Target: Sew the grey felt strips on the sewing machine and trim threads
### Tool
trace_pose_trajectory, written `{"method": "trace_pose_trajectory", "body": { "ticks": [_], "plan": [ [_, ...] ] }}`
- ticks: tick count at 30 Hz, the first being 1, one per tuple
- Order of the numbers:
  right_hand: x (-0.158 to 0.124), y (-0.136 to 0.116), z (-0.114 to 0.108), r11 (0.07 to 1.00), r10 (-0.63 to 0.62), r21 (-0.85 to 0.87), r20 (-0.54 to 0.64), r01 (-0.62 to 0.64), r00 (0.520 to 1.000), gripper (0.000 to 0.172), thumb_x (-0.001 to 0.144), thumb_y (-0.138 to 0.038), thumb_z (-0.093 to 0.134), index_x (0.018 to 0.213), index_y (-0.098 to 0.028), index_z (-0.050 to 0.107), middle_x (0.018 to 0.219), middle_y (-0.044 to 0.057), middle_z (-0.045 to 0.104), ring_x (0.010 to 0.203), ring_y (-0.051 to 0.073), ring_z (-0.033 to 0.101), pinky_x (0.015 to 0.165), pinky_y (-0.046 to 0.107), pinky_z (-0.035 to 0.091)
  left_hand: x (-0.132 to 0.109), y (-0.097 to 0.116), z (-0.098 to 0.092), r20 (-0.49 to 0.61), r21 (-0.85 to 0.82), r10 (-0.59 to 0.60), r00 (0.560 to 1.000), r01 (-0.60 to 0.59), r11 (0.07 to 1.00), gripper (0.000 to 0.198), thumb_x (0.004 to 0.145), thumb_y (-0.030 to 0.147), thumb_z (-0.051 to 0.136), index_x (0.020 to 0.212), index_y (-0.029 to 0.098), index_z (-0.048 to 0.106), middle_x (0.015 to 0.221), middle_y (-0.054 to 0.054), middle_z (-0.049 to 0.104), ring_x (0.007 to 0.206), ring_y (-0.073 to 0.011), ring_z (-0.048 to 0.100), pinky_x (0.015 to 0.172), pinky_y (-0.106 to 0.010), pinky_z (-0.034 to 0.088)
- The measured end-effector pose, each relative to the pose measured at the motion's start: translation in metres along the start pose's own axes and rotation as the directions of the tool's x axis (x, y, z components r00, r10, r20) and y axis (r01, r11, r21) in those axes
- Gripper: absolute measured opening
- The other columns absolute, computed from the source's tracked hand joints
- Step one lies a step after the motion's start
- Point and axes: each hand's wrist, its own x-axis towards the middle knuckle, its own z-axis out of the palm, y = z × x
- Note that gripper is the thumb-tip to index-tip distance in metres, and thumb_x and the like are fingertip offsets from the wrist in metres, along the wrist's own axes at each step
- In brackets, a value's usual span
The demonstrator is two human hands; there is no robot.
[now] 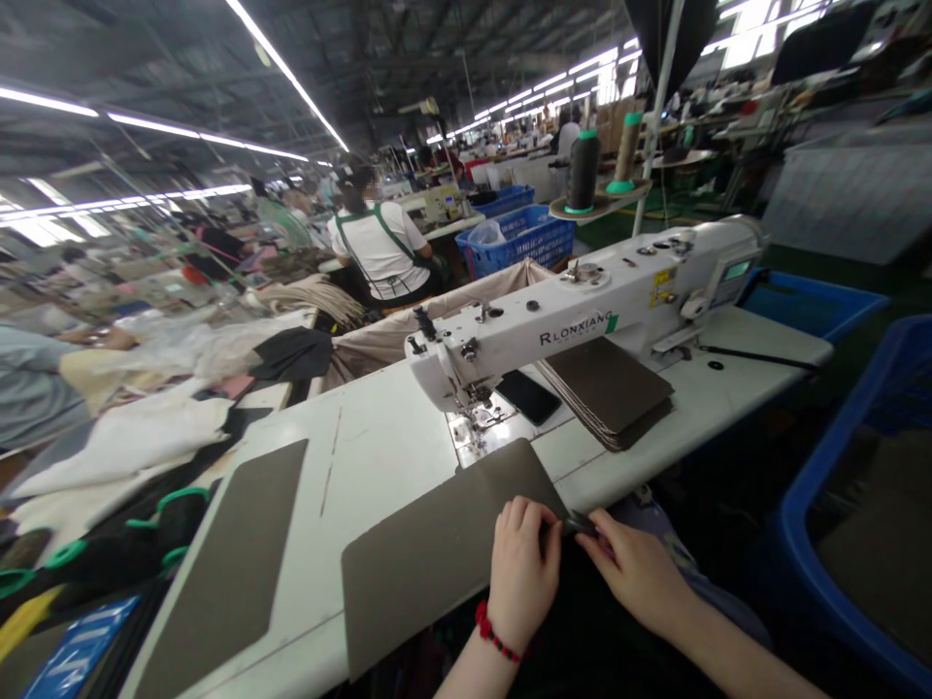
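- Support the brown panel flat; it lies in front of the sewing machine, overhanging the near edge of the table.
- Your left hand curls its fingers nearly closed at the panel's right end; whether they pinch anything cannot be told. Steady that edge.
- Your right hand closes its fingers around a small dark tool. Guide its tip clear of your left fingertips.
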Motion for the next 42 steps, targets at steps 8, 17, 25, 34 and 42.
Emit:
{"method": "trace_pose_trajectory", "body": {
  "ticks": [8, 17, 25, 34, 42],
  "plan": [
    [0.006, -0.003, 0.005, 1.0, -0.01, -0.021, 0.056, 0.011, 0.998, 0.02, 0.099, -0.032, 0.036, 0.088, -0.024, 0.051, 0.075, -0.001, 0.066, 0.071, 0.019, 0.066, 0.058, 0.027, 0.037, -0.003, 0.002, -0.005, 0.024, -0.05, 0.005, 1.0, -0.004, 0.999, 0.012, 0.092, 0.016, 0.05, 0.084, 0.021, 0.055, 0.09, -0.005, 0.057, 0.087, -0.0214, 0.053, 0.077, -0.036, 0.046],
    [0.009, 0.007, -0.007, 0.999, 0.028, -0.043, -0.035, -0.029, 0.999, 0.026, 0.094, -0.046, 0.043, 0.099, -0.024, 0.055, 0.064, -0.003, 0.062, 0.059, 0.017, 0.062, 0.054, 0.026, 0.041, -0.045, -0.048, -0.084, 0.346, 0.089, 0.271, 0.898, -0.319, 0.944, 0.029, 0.083, 0.044, 0.067, 0.105, 0.025, 0.066, 0.124, -0.007, 0.058, 0.117, -0.028, 0.05, 0.1, -0.044, 0.04],
    [0.037, -0.008, -0.007, 0.976, -0.209, -0.032, 0.111, 0.214, 0.972, 0.045, 0.09, -0.032, 0.051, 0.134, -0.035, 0.049, 0.109, -0.001, 0.071, 0.086, 0.021, 0.069, 0.074, 0.031, 0.053, -0.103, -0.136, -0.155, 0.308, 0.332, 0.004, 0.951, -0.112, 0.936, 0.055, 0.094, 0.015, 0.045, 0.144, 0.037, 0.037, 0.151, 0.002, 0.036, 0.141, -0.0267, 0.028, 0.113, -0.054, 0.027],
    [0.066, -0.049, -0.048, 0.922, -0.202, 0.347, 0.045, 0.174, 0.978, 0.025, 0.09, -0.042, 0.05, 0.083, -0.021, 0.062, 0.074, -0.001, 0.06, 0.07, 0.015, 0.057, 0.064, 0.023, 0.046, -0.108, -0.112, -0.226, 0.005, -0.075, -0.306, 0.952, 0.306, 0.949, 0.023, 0.09, 0.035, 0.059, 0.108, 0.026, 0.07, 0.103, -0.002, 0.072, 0.096, -0.0218, 0.067, 0.086, -0.03, 0.053],
    [0.085, -0.052, -0.057, 0.742, 0.058, 0.649, 0.191, -0.171, 0.98, 0.032, 0.086, -0.051, 0.056, 0.076, -0.02, 0.05, 0.064, -0.005, 0.041, 0.058, 0.011, 0.039, 0.051, 0.021, 0.036, -0.104, -0.102, -0.232, 0.063, -0.628, -0.519, 0.853, 0.438, 0.643, 0.025, 0.082, 0.038, 0.068, 0.09, 0.015, 0.066, 0.076, -0.002, 0.067, 0.067, -0.0152, 0.061, 0.059, -0.022, 0.046]
  ]
}}
